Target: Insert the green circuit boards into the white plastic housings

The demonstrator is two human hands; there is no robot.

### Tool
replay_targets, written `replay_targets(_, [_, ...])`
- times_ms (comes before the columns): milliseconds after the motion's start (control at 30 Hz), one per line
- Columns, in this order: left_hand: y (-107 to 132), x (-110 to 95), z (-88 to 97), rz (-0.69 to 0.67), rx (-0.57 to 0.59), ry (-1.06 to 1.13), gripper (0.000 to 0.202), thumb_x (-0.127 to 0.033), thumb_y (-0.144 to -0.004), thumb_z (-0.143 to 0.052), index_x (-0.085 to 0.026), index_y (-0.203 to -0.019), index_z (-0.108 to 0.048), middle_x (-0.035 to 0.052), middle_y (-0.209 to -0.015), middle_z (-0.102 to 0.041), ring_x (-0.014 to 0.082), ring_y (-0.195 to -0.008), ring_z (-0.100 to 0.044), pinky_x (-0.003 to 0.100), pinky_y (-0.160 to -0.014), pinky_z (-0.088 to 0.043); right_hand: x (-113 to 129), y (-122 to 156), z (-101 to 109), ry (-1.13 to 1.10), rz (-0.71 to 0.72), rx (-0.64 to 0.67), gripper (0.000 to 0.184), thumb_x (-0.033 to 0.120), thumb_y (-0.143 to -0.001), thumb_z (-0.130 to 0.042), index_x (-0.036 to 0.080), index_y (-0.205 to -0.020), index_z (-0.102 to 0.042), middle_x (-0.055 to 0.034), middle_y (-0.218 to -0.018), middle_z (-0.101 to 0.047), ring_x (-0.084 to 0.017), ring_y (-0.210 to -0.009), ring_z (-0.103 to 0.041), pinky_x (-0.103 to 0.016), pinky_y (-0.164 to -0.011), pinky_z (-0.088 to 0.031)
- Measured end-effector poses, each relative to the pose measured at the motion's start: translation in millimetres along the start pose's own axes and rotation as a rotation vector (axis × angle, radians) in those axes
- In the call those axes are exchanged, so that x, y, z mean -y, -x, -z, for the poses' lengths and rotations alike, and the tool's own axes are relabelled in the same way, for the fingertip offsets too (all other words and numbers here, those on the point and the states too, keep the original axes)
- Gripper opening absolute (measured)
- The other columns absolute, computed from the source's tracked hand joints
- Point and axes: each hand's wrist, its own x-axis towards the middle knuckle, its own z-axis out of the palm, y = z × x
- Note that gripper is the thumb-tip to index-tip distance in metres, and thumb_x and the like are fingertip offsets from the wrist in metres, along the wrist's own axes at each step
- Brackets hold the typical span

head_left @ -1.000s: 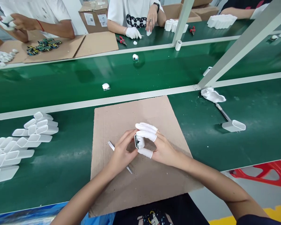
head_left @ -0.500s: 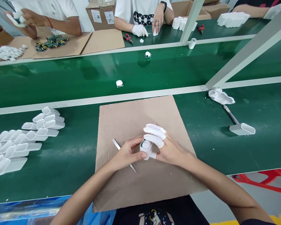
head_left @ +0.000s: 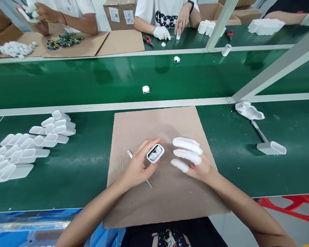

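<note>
My left hand [head_left: 141, 162] grips a small white plastic housing [head_left: 155, 153], its oval end facing up toward me. Inside that end show a dark edge and pale parts too small to name. To the right, apart from the housing, my right hand [head_left: 192, 158] has its fingers spread and holds nothing; white covers sit on several of its fingers. Both hands are over a brown cardboard sheet [head_left: 170, 202]. A thin metal tool, perhaps tweezers [head_left: 149, 184], lies on the sheet, partly hidden under my left hand and forearm.
Many white oval tubes [head_left: 20, 156] lie at left. At right are a crumpled white glove [head_left: 249, 110] and a metal-shafted tool [head_left: 259, 130] whose end meets a white tube [head_left: 271, 148]. A green conveyor [head_left: 100, 84] carries small boards [head_left: 146, 90]. Co-workers sit beyond a slanted post [head_left: 270, 70].
My right hand has let go of the housing and moved right, fingers spreading. My left hand has turned the housing, exposing its oval end. The boards on the belt have shifted right.
</note>
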Motion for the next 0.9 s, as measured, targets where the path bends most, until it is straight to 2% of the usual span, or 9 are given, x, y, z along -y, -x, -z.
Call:
replay_targets(67, [1,0,3.1,-0.093,-0.05,-0.051,0.052,-0.008,-0.081,-0.048,-0.025,-0.13,-0.047,0.009,-0.111,-0.059,0.0208,-0.101,-0.059,0.035,-0.082,-0.051,-2,0,3,-0.035,0.004,-0.098,0.026,0.011,-0.084,-0.062,0.024,-0.106,-0.057,-0.0036,-0.089,-0.065,-0.019,-0.085,-0.066,-0.04,-0.077,-0.059])
replay_targets(133, [1,0,4.8,-0.168,-0.062,-0.076,0.053,-0.005,-0.076,-0.047,-0.023,-0.126,-0.049,0.0081,-0.106,-0.059,0.02,-0.097,-0.058,0.033,-0.079,-0.051,-3,0,3,-0.053,0.006,-0.119,0.024,0.007,-0.082,-0.063,0.023,-0.1,-0.06,-0.0016,-0.079,-0.065,-0.017,-0.072,-0.064,-0.038,-0.069,-0.058])
replay_targets(233, [0,0,5.0,-0.229,-0.05,-0.096,0.055,-0.004,-0.072,-0.046,-0.022,-0.124,-0.049,0.0077,-0.102,-0.059,0.0201,-0.094,-0.059,0.033,-0.076,-0.051,-3,-1,0,-0.061,-0.014,-0.056,0.019,0.008,-0.084,-0.061,0.022,-0.098,-0.059,-0.0025,-0.074,-0.065,-0.017,-0.067,-0.063,-0.036,-0.062,-0.055])
replay_targets(333, [0,1,4.4,-0.251,-0.046,-0.101,0.056,-0.005,-0.072,-0.045,-0.023,-0.125,-0.048,0.0079,-0.103,-0.059,0.0211,-0.095,-0.059,0.035,-0.076,-0.051,-2,0,-3,-0.053,-0.041,0.004,0.013,0.01,-0.088,-0.054,0.022,-0.086,-0.057,-0.0012,-0.067,-0.063,-0.016,-0.06,-0.059,-0.033,-0.056,-0.05])
replay_targets(500, [0,2,5.5,-0.249,-0.016,-0.042,0.055,-0.004,-0.071,-0.045,-0.022,-0.123,-0.049,0.0078,-0.105,-0.059,0.021,-0.097,-0.059,0.035,-0.079,-0.05,0,3,-4,-0.021,-0.057,-0.011,0.024,0.011,-0.087,-0.058,0.023,-0.068,-0.047,0.0036,-0.054,-0.051,-0.013,-0.05,-0.051,-0.029,-0.046,-0.042])
replay_targets(600, [0,1,6.1,-0.175,0.041,0.04,0.053,-0.004,-0.073,-0.045,-0.022,-0.123,-0.048,0.0079,-0.107,-0.058,0.0214,-0.099,-0.058,0.035,-0.083,-0.05,4,3,-6,0.001,-0.018,-0.012,0.01,0.017,-0.085,-0.064,0.023,-0.088,-0.057,-0.0017,-0.076,-0.063,-0.018,-0.073,-0.063,-0.033,-0.062,-0.055])
replay_targets(700, [-1,2,4.6,-0.055,0.13,0.103,0.049,-0.007,-0.077,-0.045,-0.023,-0.124,-0.044,0.0087,-0.111,-0.057,0.0222,-0.101,-0.057,0.036,-0.085,-0.049,9,5,-10,0.111,0.033,0.027,0.032,0.017,-0.084,-0.065,0.026,-0.113,-0.057,-0.0059,-0.104,-0.062,-0.021,-0.1,-0.06,-0.04,-0.083,-0.056])
replay_targets(800, [0,3,0.7,0.04,0.218,0.094,0.049,-0.006,-0.079,-0.043,-0.023,-0.125,-0.04,0.009,-0.116,-0.056,0.023,-0.105,-0.057,0.036,-0.087,-0.049,12,7,-13,0.163,0.068,0.075,0.037,0.011,-0.083,-0.061,0.028,-0.117,-0.057,-0.005,-0.105,-0.061,-0.021,-0.101,-0.058,-0.039,-0.082,-0.056])
replay_targets(900, [0,4,-4.1,0.081,0.25,0.08,0.051,-0.004,-0.077,-0.042,-0.023,-0.125,-0.039,0.0082,-0.118,-0.056,0.0223,-0.107,-0.056,0.037,-0.09,-0.049,11,9,-15,0.181,0.09,0.073,0.035,0.01,-0.085,-0.057,0.026,-0.116,-0.058,-0.0055,-0.103,-0.062,-0.021,-0.099,-0.058,-0.038,-0.079,-0.056])
